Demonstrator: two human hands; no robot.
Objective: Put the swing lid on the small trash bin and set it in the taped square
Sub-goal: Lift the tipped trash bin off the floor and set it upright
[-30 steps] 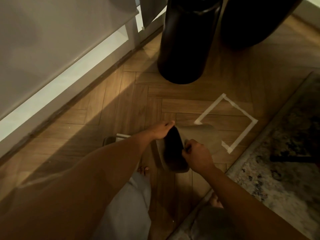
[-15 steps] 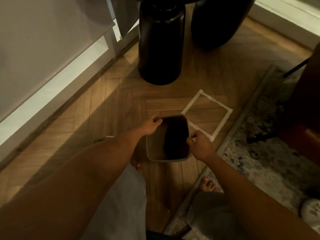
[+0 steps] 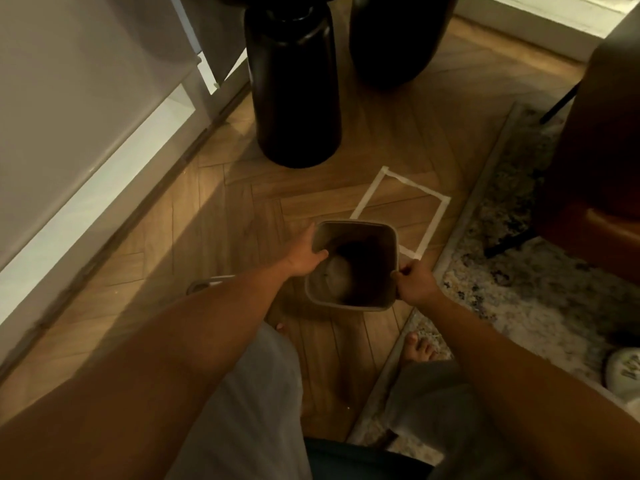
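The small grey trash bin (image 3: 354,308) stands upright with its mouth open toward me and no lid on it. My left hand (image 3: 304,254) grips its left rim, fingers inside. On the right rim, my right hand (image 3: 414,284) is pinched shut. The bin overlaps the near corner of the taped square (image 3: 431,230) on the wood floor. A pale edge, perhaps the swing lid (image 3: 207,283), pokes out behind my left forearm; most of it is hidden.
Two tall black vases (image 3: 294,88) (image 3: 394,39) stand beyond the square. A patterned rug (image 3: 519,289) borders it on the right, with a brown chair (image 3: 595,161) on it. A white cabinet (image 3: 69,116) runs along the left. My bare feet (image 3: 419,349) are near the rug edge.
The bin has turned from lying tilted on its side to upright with its mouth up. My view shifted, so the square now sits just behind the bin.
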